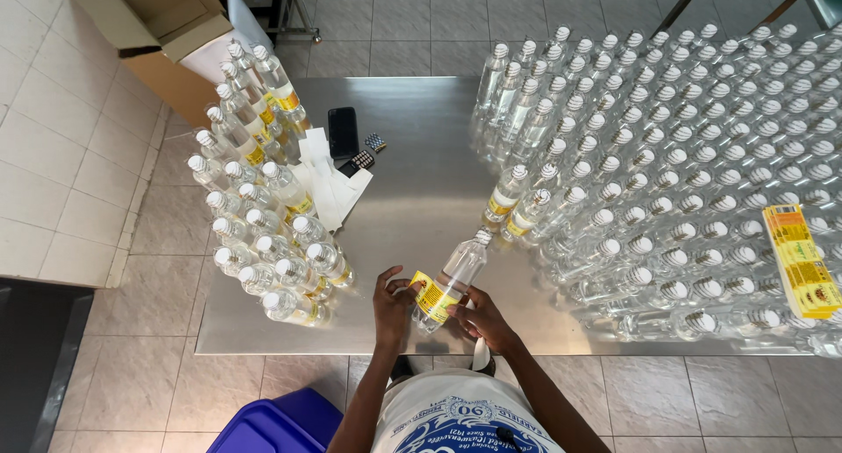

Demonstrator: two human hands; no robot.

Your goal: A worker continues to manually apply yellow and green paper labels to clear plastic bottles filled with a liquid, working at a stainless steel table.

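Pressing a yellow label (431, 297) onto a clear bottle (449, 279) tilted over the steel table (412, 207), the left hand (392, 306) smooths its edge while the right hand (481, 320) grips the base, a step best done straight, without wrinkles.

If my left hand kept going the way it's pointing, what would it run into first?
The left hand points up and slightly right, already touching the yellow label on the clear bottle it holds. Beyond that lies bare steel table, though depth is hard to judge.
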